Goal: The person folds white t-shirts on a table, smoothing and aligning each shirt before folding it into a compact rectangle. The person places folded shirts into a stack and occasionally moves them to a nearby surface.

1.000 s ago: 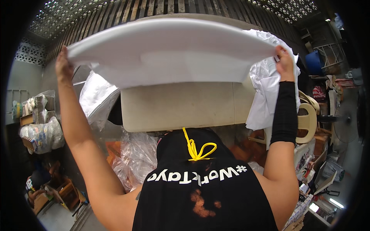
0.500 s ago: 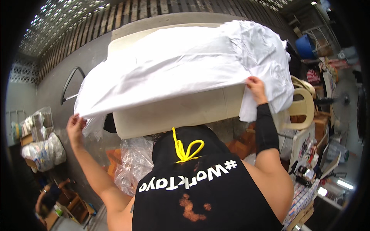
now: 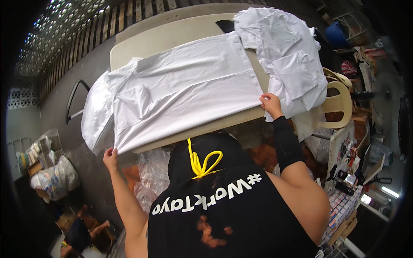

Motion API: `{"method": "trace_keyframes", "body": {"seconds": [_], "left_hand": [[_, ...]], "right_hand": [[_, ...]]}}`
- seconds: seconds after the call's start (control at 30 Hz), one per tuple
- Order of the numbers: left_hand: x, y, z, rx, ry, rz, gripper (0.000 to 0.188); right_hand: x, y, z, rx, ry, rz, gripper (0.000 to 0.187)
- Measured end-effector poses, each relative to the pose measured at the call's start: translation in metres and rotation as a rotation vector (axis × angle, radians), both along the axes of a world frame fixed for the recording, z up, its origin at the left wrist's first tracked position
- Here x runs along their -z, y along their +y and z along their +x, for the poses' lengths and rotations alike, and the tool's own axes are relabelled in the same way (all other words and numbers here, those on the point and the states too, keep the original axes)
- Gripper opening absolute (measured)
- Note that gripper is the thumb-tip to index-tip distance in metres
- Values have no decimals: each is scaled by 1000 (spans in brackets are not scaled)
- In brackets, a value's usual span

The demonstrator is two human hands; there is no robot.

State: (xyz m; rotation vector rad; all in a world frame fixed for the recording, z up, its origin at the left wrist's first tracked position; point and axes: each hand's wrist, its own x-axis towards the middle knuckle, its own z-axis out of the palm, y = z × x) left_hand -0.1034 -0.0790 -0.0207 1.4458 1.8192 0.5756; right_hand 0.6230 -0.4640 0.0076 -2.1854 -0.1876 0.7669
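A white T-shirt (image 3: 189, 81) lies spread sideways across a cream folding table (image 3: 161, 36), one sleeve folded over on its left part. My left hand (image 3: 111, 158) pinches the shirt's near left corner, just past the table's front edge. At the near right corner, by the hem, my right hand (image 3: 270, 105) grips the cloth between thumb and fingers. The near edge is drawn fairly straight between both hands, with some creases across the body. Right beside the hem rests a heap of crumpled white shirts (image 3: 286, 56), separated from it by a narrow strip of tabletop.
A clear plastic bag with white contents (image 3: 97, 114) bulges at the table's left end. A cream plastic chair (image 3: 337, 105) stands at the right. Clear plastic wrapping (image 3: 152, 172) lies below the front edge. Another person (image 3: 84, 232) is at the lower left.
The shirt has come down flat and separated from the heap, showing its hem and sleeve. My left hand moved right and lower; my right hand moved slightly left. More tabletop shows behind.
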Motion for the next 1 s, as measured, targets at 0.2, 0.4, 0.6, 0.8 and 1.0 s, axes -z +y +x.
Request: {"method": "trace_keyframes", "body": {"seconds": [0.2,0.4,0.6,0.8,1.0], "left_hand": [[6,-29,14,133,332,96,37],[-17,3,53,183,578,99,35],[-23,76,179,320,93,328,23],[-44,91,227,412,-87,-223,14],[-44,88,180,307,-406,-228,39]], "right_hand": [[11,-13,-18,-153,-533,-172,21],[-27,93,-76,-498,-933,-158,17],[8,282,-222,-838,-471,400,22],[-7,387,-295,-964,-328,-40,28],[-42,369,-300,-556,438,174,25]]}}
